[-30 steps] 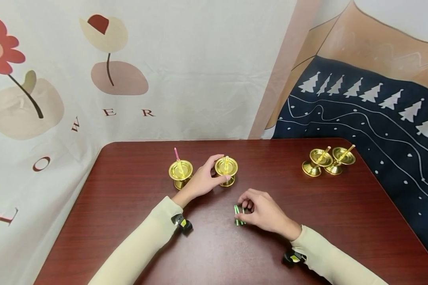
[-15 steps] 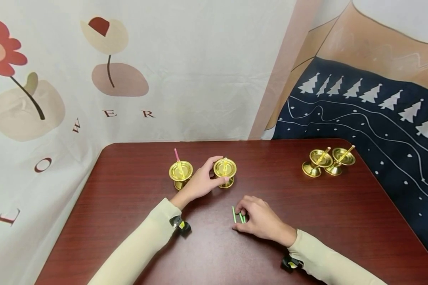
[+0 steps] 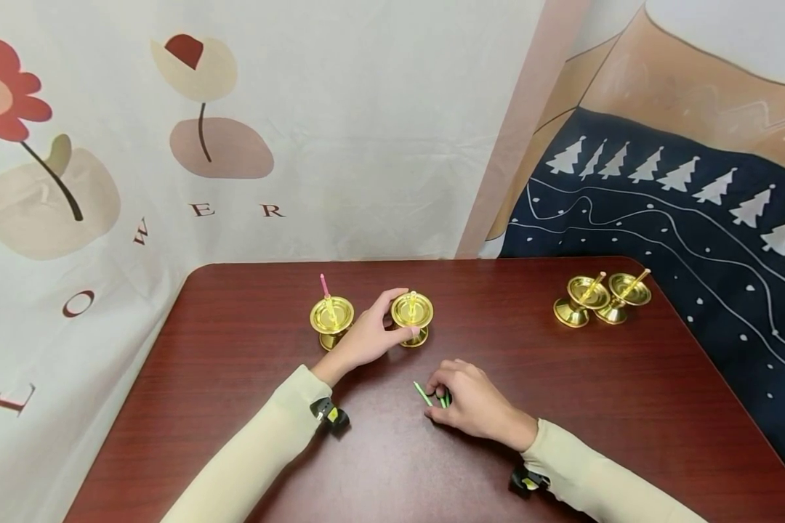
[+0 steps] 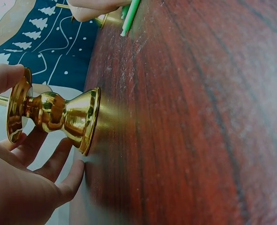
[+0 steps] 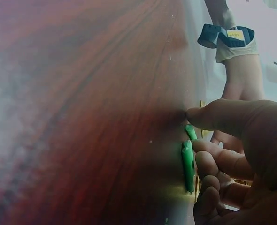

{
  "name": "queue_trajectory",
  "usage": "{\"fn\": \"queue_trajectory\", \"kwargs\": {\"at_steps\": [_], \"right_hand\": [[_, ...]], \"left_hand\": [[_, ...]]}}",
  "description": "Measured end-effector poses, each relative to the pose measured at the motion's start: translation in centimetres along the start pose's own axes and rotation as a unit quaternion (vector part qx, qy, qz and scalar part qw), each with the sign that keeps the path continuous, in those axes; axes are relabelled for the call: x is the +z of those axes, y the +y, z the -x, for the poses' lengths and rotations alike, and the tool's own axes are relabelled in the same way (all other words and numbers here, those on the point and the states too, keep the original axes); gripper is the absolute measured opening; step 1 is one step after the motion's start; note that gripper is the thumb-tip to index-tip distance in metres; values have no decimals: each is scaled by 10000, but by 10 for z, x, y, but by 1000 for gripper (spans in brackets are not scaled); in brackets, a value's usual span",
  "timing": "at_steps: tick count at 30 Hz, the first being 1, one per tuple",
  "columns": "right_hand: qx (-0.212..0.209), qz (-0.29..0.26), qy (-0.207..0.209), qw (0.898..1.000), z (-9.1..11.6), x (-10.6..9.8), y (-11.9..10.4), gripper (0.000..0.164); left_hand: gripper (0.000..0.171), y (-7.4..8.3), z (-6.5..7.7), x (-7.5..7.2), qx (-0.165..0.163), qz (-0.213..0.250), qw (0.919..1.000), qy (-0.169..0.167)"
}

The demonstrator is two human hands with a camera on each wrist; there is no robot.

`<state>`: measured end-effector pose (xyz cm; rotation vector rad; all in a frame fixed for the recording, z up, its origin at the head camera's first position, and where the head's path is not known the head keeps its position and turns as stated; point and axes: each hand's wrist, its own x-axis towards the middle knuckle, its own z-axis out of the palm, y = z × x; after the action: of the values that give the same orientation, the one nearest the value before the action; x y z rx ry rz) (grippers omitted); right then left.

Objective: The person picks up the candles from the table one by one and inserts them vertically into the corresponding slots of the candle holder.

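Observation:
My left hand (image 3: 368,335) grips a brass candle holder (image 3: 412,311), thumb on its dish rim and fingers curved behind the stem. In the left wrist view this holder (image 4: 58,112) has its base at the tabletop. My right hand (image 3: 477,404) is low over the table, its fingers bent above several thin green candles. One green candle (image 3: 422,394) lies slanted at its fingertips. Other green candles (image 5: 188,166) lie partly hidden under the fingers. In the right wrist view, thumb and index finger stay apart with a candle showing between them.
A brass holder with a pink candle (image 3: 325,287) stands left of my left hand. Two more brass holders (image 3: 589,293) (image 3: 630,289) stand close together at the table's (image 3: 248,421) back right, each with a thin stick leaning. Printed cloths (image 3: 379,145) hang behind.
My right hand has shifted slightly left and toward me. The leftmost green candle has turned to a slant, its far end pointing left. My left hand still holds the candle holder.

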<state>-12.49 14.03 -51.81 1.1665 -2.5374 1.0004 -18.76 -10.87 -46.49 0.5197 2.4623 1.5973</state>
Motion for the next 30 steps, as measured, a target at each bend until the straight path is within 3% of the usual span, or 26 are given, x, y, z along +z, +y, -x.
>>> {"fn": "queue_trajectory", "kwargs": {"at_steps": [6,16,25,30], "right_hand": [[-190,57,-153,9997,-10,-16,-20,23],[164,299,-843,9959,-21,-26,-37,19],[76,337,-943,9949,-25,-25,-35,18],[-91,158,-748,9970,-30,-29,-34,15]], "left_hand": [[78,-1,0,1,8,-46,10000,28],[79,-4,0,1,30,31,10000,17],[78,-2,0,0,28,28,10000,20],[78,-1,0,0,26,-26,10000,20]]}}
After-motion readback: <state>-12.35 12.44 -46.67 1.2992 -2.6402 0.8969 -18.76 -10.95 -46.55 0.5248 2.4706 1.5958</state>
